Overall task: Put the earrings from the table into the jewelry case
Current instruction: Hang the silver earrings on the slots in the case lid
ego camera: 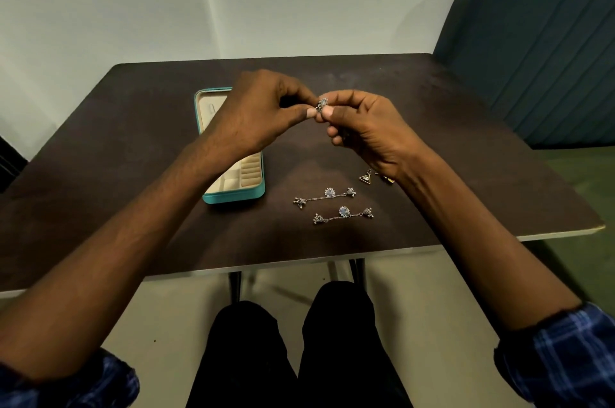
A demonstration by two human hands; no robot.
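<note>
Dark brown table (139,154) bearing 2 raised hands, left hand (263,114) and right hand (362,128) both pinching 1 small silver earring (321,104) between fingertips above it, with 2 chain earrings (332,204) and triangular earrings (365,178) nearby, left forearm partly hiding the open teal jewelry case (233,197).

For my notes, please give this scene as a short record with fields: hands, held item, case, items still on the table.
left hand: pinches the small silver earring
right hand: pinches the same earring
small silver earring: held above the table
jewelry case: teal, open, partly hidden by the left hand
on table: two long silver chain earrings, one gold triangle earring
</note>
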